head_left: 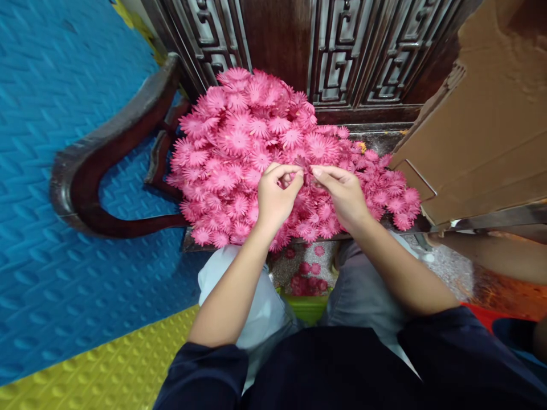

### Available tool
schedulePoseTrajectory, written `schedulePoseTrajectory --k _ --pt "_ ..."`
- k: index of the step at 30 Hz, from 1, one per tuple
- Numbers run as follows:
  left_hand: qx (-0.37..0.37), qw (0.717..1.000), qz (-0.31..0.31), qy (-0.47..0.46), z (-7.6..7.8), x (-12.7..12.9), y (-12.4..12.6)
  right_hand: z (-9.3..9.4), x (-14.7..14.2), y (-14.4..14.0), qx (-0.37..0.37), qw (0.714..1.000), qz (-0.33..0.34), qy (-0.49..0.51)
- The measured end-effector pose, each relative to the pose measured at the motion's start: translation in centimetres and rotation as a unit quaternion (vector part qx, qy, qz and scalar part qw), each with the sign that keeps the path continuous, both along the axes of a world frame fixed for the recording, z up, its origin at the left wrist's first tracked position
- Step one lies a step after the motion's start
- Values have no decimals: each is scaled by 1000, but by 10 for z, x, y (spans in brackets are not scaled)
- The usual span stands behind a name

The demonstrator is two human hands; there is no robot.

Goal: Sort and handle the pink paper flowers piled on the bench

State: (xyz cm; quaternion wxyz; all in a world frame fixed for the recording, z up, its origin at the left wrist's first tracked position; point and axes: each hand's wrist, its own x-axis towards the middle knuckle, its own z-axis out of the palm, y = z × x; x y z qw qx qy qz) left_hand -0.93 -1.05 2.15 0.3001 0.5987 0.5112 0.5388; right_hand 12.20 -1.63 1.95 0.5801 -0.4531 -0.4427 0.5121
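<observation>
Dark sleeves [205, 370] sit closest, and two bare forearms reach forward from them over grey knees [363, 296]. Between the knees, a few pink flowers lie in a green tub [310, 307] on the floor.

The left hand [276, 193] is curled, with its fingers bent in toward the thumb. The right hand [342, 191] is curled too, its fingers pointing left. The fingertips of both hands meet and pinch one small flower [304, 165] between them. It is held just above the pile, in the middle.

The pile [239, 142] is a big heap of pink flowers. They look thin and flat like paper, with many pointy petals around a round middle. They lie every which way on top of each other.

The heap rests on a dark wooden seat [376, 136]. A smooth, curved armrest [106, 154] bends around on the left. Behind the flowers, the back of the seat [337, 57] is carved wood with square, maze-like shapes.

On the right, a brown cardboard box [482, 125] leans beside the pile, with a torn edge.

The floor on the left is a bumpy blue mat [51, 171], and a yellow mat [106, 370] joins it nearer.
</observation>
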Motion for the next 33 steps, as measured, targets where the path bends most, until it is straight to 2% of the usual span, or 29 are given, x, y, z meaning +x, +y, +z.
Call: schedulePoseTrajectory --k 13,18,22,28,33 --pt "-34 998 -28 -42 -8 0 4 -6 2 3 -40 999 8 35" --pt "-25 999 -29 -29 -7 1 4 -2 -1 1 -51 996 25 69" --pt "-25 999 -33 -20 -5 0 3 -2 -2 1 -50 997 16 60" --pt "-40 994 -82 -57 -5 -3 4 -7 2 5 -44 998 7 44" --pt "-35 996 -78 -40 -3 -2 3 -6 2 5 -50 995 15 80"
